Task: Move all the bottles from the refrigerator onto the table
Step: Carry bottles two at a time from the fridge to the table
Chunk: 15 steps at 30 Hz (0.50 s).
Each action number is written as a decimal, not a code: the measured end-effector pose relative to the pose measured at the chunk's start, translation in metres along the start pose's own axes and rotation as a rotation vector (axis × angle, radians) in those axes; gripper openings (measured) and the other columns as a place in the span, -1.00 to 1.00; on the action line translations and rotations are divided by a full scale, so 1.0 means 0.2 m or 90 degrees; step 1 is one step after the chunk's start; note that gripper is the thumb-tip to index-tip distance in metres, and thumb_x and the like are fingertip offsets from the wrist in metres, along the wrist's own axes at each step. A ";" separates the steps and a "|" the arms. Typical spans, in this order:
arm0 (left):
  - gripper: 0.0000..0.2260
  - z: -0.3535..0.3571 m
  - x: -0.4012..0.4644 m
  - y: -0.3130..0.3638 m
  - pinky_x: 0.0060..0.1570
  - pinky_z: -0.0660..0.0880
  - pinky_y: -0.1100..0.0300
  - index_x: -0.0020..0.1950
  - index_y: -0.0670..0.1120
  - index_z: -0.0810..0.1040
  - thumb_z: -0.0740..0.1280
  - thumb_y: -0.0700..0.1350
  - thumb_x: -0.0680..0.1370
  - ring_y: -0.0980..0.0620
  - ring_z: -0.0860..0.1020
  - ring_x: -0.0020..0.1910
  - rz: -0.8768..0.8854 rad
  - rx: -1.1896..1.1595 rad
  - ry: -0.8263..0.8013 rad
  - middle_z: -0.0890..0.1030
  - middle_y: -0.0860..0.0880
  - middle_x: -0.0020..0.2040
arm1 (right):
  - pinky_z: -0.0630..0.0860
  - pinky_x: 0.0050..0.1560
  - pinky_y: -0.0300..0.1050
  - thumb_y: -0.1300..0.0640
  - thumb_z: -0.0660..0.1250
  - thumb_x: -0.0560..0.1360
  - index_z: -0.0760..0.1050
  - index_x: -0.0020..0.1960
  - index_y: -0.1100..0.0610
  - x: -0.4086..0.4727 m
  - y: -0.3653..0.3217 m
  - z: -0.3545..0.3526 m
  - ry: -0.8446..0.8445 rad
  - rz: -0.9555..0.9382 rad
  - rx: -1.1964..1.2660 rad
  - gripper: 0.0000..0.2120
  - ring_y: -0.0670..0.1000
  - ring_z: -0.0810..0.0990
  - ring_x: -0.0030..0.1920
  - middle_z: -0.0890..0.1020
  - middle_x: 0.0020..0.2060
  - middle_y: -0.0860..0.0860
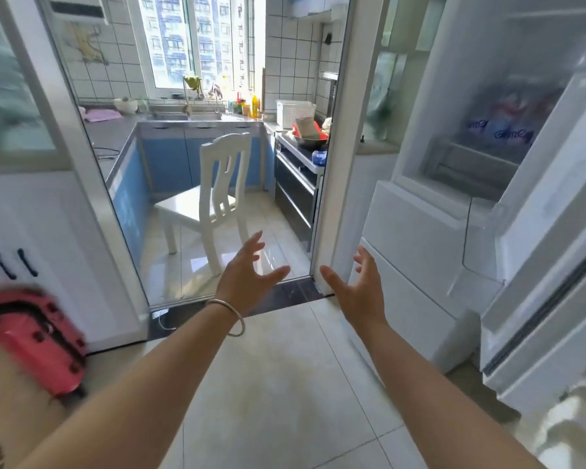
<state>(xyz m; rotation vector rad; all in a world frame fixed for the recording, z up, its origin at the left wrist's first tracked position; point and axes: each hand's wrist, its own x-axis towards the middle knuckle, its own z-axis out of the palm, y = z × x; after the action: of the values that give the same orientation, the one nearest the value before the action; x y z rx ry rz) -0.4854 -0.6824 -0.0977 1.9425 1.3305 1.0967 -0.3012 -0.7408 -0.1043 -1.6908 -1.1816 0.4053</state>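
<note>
The white refrigerator (pixel 420 231) stands at the right with its door (pixel 548 265) swung open. Inside, on a shelf, lie blurred bottles with blue-and-white labels (pixel 501 130). My left hand (pixel 247 275), with a metal bangle on the wrist, is held out over the floor with fingers spread and nothing in it. My right hand (pixel 359 289) is raised beside it, also spread and empty, just left of the refrigerator's lower drawers. Both hands are well below and left of the bottles.
A doorway ahead leads into a kitchen with a white chair (pixel 214 198), blue cabinets and an oven (pixel 295 191). A red stool (pixel 38 340) sits at the lower left on a beige surface. A white cupboard (pixel 31 238) stands at the left.
</note>
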 end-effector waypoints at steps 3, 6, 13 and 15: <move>-0.24 0.11 0.36 0.03 0.22 0.41 0.13 0.49 0.00 0.13 0.44 0.06 0.40 -0.06 0.44 0.30 0.022 -0.026 -0.025 0.41 -0.08 0.39 | 0.33 0.37 0.08 -0.22 0.35 0.39 0.10 0.47 0.04 0.35 -0.01 0.05 0.033 0.002 0.014 -0.21 0.06 0.31 0.41 0.30 0.43 0.02; -0.24 0.21 0.71 0.10 0.15 0.39 0.21 0.48 0.01 0.13 0.44 0.08 0.40 -0.03 0.45 0.28 0.037 -0.031 -0.035 0.42 -0.07 0.37 | 0.32 0.37 0.05 -0.19 0.35 0.41 0.11 0.46 0.05 0.70 -0.04 0.08 0.062 0.029 0.037 -0.24 0.05 0.32 0.39 0.32 0.41 0.02; -0.30 0.48 1.44 0.23 0.16 0.45 0.13 0.45 0.01 0.20 0.45 0.06 0.40 0.01 0.48 0.22 0.099 -0.084 -0.089 0.45 -0.03 0.31 | 0.34 0.33 0.03 -0.18 0.34 0.43 0.18 0.43 0.07 1.41 -0.03 0.07 0.187 0.082 0.068 -0.30 0.03 0.37 0.33 0.38 0.35 0.02; -0.33 0.62 1.62 0.24 0.16 0.49 0.05 0.42 0.01 0.25 0.45 0.05 0.39 0.00 0.50 0.19 0.103 -0.122 -0.114 0.48 -0.02 0.25 | 0.34 0.34 0.04 -0.16 0.32 0.45 0.20 0.42 0.08 1.57 0.02 0.05 0.213 0.078 0.056 -0.34 0.02 0.37 0.34 0.38 0.35 0.02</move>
<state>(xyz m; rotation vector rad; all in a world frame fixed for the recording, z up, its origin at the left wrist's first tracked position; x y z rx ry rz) -0.2966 -0.3978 -0.0207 1.9781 0.9515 1.0547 -0.1599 -0.4697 -0.0328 -1.6813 -0.8093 0.2329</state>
